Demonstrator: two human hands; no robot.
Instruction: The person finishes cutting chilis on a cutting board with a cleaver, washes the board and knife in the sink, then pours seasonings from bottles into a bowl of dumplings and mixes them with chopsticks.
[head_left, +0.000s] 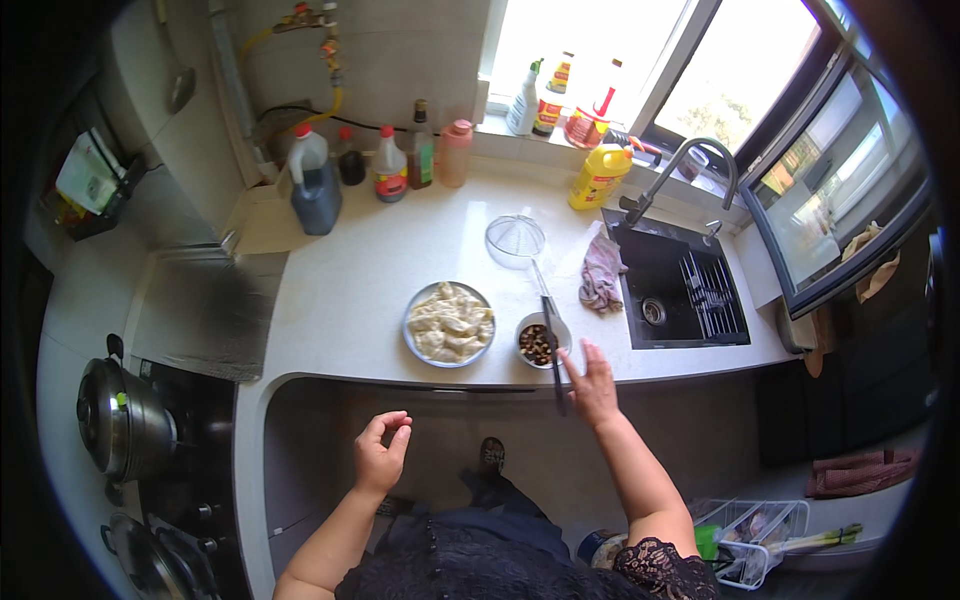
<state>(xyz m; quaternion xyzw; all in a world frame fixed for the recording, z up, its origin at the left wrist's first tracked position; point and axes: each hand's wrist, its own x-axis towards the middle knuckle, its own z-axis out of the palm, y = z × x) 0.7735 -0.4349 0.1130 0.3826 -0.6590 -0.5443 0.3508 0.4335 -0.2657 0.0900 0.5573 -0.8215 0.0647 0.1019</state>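
Observation:
My left hand (381, 452) hangs in front of the counter edge, loosely curled, with a gap between thumb and fingers and nothing visible in it. A plate of dumplings (450, 324) sits on the counter beyond it. My right hand (594, 384) has its fingers spread at the right side of a white bowl (564, 339) holding dark liquid with pale chopped pieces. A wire-mesh strainer (516, 238) lies behind the bowl. Its long handle (550, 337), black toward me, crosses over the bowl and juts past the counter edge. My index fingertip is close to it; contact is unclear.
A crumpled cloth (601, 276) lies beside the black sink (652, 262) with its faucet (694, 150). Along the back stand a jug of dark liquid (313, 196), several bottles and a yellow bottle (600, 178). Pots (127, 420) occupy the left; a window sash (840, 180) swings inward.

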